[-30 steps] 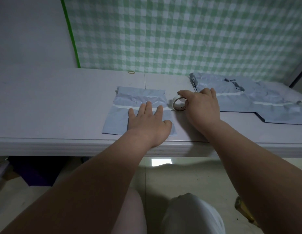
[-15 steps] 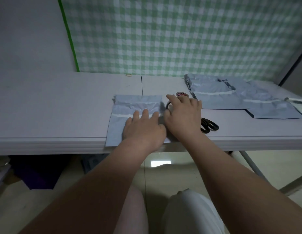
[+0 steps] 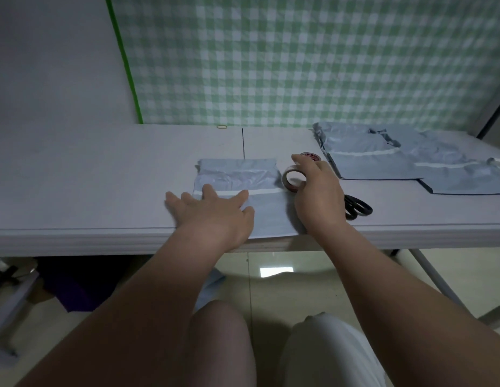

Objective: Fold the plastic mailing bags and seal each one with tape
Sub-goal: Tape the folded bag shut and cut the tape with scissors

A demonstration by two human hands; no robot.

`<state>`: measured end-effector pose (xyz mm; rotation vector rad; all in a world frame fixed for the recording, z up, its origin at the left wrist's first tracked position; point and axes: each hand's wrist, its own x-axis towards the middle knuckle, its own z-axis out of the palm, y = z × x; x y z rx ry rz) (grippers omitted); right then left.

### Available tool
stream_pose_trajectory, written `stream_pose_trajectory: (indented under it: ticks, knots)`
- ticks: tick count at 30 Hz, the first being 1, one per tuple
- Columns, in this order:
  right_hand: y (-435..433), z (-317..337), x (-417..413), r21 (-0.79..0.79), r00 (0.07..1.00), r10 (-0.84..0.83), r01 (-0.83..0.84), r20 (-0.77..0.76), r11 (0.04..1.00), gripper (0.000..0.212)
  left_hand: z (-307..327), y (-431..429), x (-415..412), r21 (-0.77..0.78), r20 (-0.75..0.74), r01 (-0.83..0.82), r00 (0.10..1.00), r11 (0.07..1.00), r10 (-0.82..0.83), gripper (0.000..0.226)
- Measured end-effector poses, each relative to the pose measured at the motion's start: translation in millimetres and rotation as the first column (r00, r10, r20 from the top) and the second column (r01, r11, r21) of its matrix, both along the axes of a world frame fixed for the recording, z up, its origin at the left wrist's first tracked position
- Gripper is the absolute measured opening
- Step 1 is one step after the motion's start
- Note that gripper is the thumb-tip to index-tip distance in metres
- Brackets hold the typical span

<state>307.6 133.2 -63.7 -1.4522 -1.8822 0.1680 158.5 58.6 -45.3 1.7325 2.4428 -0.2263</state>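
as the left hand (image 3: 215, 216) lies flat on the crinkled bag (image 3: 243, 174) — right hand (image 3: 320, 191) grips a tape ring (image 3: 284, 178).

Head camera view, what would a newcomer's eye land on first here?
The two arms reaching in: the left hand lies flat on a grey mailing bag at the near edge of the table, while the right hand grips a tape roll upright beside the bag's right side. A green checked cloth hangs behind.

Grey table (image 3: 75, 177), mailing bag (image 3: 243, 174) at front edge, bag pile (image 3: 383, 157) right, scissors (image 3: 357, 208), rubber band (image 3: 222, 126) at back
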Motion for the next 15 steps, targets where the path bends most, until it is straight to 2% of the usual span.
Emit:
stream_pose_trajectory:
  ticks: [2,4,5,8,9,11,13,15]
  knots:
    - [2,4,3,0.012,0.999,0.026,-0.026,-0.039,1.000,0.062,9,9,6,0.099,-0.060,0.065,0.996,0.993,-0.059,0.051]
    - [6,9,4,0.023,0.997,0.061,-0.060,-0.047,0.998,0.058,18,22,17,0.272,-0.064,0.161,0.987,0.949,-0.149,0.047]
    - [8,12,5,0.034,0.996,0.083,-0.081,-0.044,0.996,0.057,22,30,22,0.361,-0.028,0.190,0.981,0.913,-0.193,0.045]
    - [11,17,7,0.070,0.986,0.166,-0.165,-0.017,0.984,0.054,24,57,32,0.529,0.262,0.135,0.913,0.838,-0.312,0.047]
    - [12,17,9,0.068,0.981,0.195,-0.193,-0.022,0.979,0.051,22,65,34,0.548,0.327,0.114,0.883,0.829,-0.338,0.043]
    - [12,19,16,0.056,0.972,0.227,-0.224,-0.065,0.973,0.041,13,74,34,0.585,0.366,0.089,0.858,0.806,-0.360,0.024]
    - [13,21,29,0.033,0.990,0.124,-0.122,-0.063,0.992,0.026,4,78,32,0.622,0.420,0.021,0.835,0.783,-0.356,0.012]
    - [14,23,47,-0.057,0.988,-0.093,0.101,0.121,0.993,0.019,-6,78,29,0.624,0.549,-0.097,0.760,0.776,-0.347,0.011]
